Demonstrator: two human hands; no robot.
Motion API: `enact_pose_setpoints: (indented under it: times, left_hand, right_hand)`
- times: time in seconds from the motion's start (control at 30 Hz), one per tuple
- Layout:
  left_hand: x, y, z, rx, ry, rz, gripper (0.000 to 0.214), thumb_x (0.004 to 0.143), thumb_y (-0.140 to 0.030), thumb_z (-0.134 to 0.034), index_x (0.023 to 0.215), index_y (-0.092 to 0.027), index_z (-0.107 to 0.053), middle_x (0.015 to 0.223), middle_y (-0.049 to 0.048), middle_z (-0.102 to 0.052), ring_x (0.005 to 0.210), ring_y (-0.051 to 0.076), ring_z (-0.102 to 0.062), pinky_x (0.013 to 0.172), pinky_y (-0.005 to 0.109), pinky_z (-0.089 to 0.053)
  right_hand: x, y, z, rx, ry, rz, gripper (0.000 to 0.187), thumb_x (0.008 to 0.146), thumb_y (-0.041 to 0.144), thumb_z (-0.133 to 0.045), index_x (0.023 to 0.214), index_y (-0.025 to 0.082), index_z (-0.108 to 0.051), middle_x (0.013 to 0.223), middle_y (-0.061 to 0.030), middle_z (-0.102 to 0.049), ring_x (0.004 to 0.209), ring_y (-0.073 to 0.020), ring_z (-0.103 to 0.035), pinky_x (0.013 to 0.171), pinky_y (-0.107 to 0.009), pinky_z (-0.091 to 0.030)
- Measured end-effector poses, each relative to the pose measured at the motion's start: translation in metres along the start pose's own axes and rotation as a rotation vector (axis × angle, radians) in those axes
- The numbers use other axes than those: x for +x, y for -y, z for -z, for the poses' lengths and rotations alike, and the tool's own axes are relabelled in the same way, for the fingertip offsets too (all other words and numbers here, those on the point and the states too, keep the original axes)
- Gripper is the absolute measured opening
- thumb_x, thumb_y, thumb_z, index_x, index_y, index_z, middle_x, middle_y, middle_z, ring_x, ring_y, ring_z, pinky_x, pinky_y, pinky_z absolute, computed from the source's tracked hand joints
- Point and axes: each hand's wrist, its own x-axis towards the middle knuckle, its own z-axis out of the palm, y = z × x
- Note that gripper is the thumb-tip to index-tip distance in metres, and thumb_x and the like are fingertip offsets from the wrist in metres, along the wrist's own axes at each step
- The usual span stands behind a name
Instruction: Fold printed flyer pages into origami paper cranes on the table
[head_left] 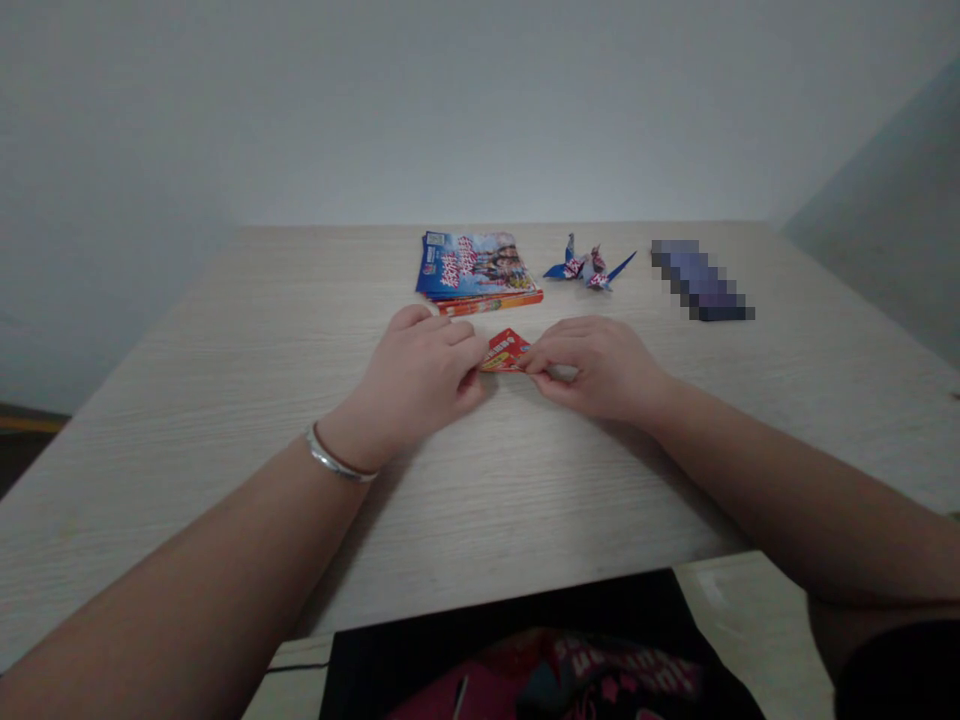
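Note:
A small piece of red printed paper (508,347), folded to a point at its far side, lies low over the table between my two hands. My left hand (427,375) pinches its left corner, with the fingers curled and the fingertips partly hidden. On the other side, my right hand (592,362) grips the right corner between thumb and forefinger. A silver bangle (337,458) circles my left wrist. Just beyond the left hand is a stack of printed leaflets (480,265), blue on top with orange-red edges below.
Two folded paper cranes (592,270) in blue and white stand right of the leaflets. A blurred-out dark flat object (701,280) lies at the far right. The pale wooden table (465,520) meets a wall behind; its near edge is above my lap.

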Motion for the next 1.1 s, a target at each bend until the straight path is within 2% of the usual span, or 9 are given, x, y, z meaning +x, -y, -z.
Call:
enact_pose_setpoints:
  times: [0.17, 0.4, 0.63, 0.8, 0.9, 0.97, 1.03, 1.1]
  left_hand:
    - [-0.001, 0.004, 0.002, 0.04, 0.028, 0.034, 0.014, 0.088, -0.024, -0.054, 0.081, -0.021, -0.065, 0.08, 0.0071, -0.073, 0.08, 0.026, -0.068, 0.081, 0.044, -0.043]
    - [-0.003, 0.015, 0.007, 0.104, 0.218, 0.163, 0.013, 0.088, -0.027, -0.056, 0.082, -0.021, -0.066, 0.083, 0.0055, -0.074, 0.089, 0.027, -0.069, 0.085, 0.042, -0.04]
    - [-0.004, 0.02, 0.01, 0.115, 0.302, 0.175, 0.015, 0.085, -0.029, -0.055, 0.079, -0.021, -0.067, 0.081, 0.005, -0.073, 0.087, 0.027, -0.068, 0.087, 0.041, -0.041]
    - [-0.009, 0.032, 0.01, 0.128, 0.36, 0.206, 0.017, 0.082, -0.023, -0.053, 0.076, -0.02, -0.068, 0.083, 0.0073, -0.074, 0.087, 0.027, -0.069, 0.086, 0.041, -0.042]
    - [-0.01, 0.036, 0.007, 0.039, 0.327, 0.335, 0.022, 0.083, -0.024, -0.049, 0.082, -0.019, -0.07, 0.088, 0.0085, -0.075, 0.082, 0.026, -0.069, 0.076, 0.037, -0.045]
    - [-0.01, 0.033, 0.003, -0.091, 0.261, 0.378, 0.03, 0.088, -0.029, -0.046, 0.094, -0.017, -0.073, 0.099, 0.0099, -0.077, 0.087, 0.026, -0.071, 0.076, 0.036, -0.049]
    - [-0.009, 0.028, -0.001, -0.179, 0.221, 0.336, 0.043, 0.097, -0.036, -0.039, 0.11, -0.016, -0.075, 0.114, 0.0121, -0.076, 0.101, 0.028, -0.071, 0.088, 0.039, -0.052]
    - [-0.008, 0.023, -0.005, -0.225, 0.227, 0.291, 0.052, 0.101, -0.037, -0.031, 0.115, -0.015, -0.076, 0.12, 0.0136, -0.076, 0.112, 0.03, -0.069, 0.099, 0.043, -0.051]
  right_hand:
    - [-0.006, -0.006, 0.003, 0.019, -0.023, -0.028, 0.012, 0.087, 0.021, -0.067, 0.087, 0.021, -0.079, 0.092, -0.0051, -0.082, 0.087, -0.0212, -0.075, 0.079, -0.033, -0.052]
    - [-0.016, -0.022, 0.007, 0.039, -0.02, -0.115, 0.011, 0.086, 0.025, -0.069, 0.087, 0.025, -0.08, 0.093, -0.0032, -0.082, 0.086, -0.02, -0.074, 0.078, -0.031, -0.051]
    - [-0.018, -0.028, 0.012, 0.068, -0.009, -0.137, 0.01, 0.083, 0.025, -0.069, 0.083, 0.024, -0.079, 0.088, -0.003, -0.082, 0.08, -0.0198, -0.073, 0.075, -0.031, -0.05]
    - [-0.024, -0.038, 0.013, 0.073, -0.001, -0.157, 0.009, 0.081, 0.022, -0.069, 0.08, 0.024, -0.078, 0.087, -0.0017, -0.082, 0.08, -0.02, -0.074, 0.075, -0.031, -0.051]
    - [-0.026, -0.045, 0.011, 0.127, 0.007, -0.138, 0.011, 0.085, 0.024, -0.067, 0.086, 0.023, -0.078, 0.097, -0.0028, -0.083, 0.087, -0.0214, -0.076, 0.076, -0.032, -0.052]
    - [-0.024, -0.047, 0.008, 0.158, 0.025, -0.087, 0.012, 0.086, 0.023, -0.067, 0.091, 0.023, -0.079, 0.103, -0.004, -0.083, 0.094, -0.0225, -0.077, 0.082, -0.034, -0.054]
    - [-0.02, -0.046, 0.003, 0.171, 0.075, -0.015, 0.011, 0.087, 0.022, -0.069, 0.092, 0.024, -0.079, 0.106, -0.0045, -0.083, 0.098, -0.0228, -0.076, 0.088, -0.037, -0.055]
    - [-0.017, -0.045, -0.001, 0.182, 0.132, 0.047, 0.009, 0.088, 0.023, -0.07, 0.09, 0.025, -0.079, 0.109, -0.004, -0.082, 0.102, -0.0224, -0.075, 0.092, -0.038, -0.056]
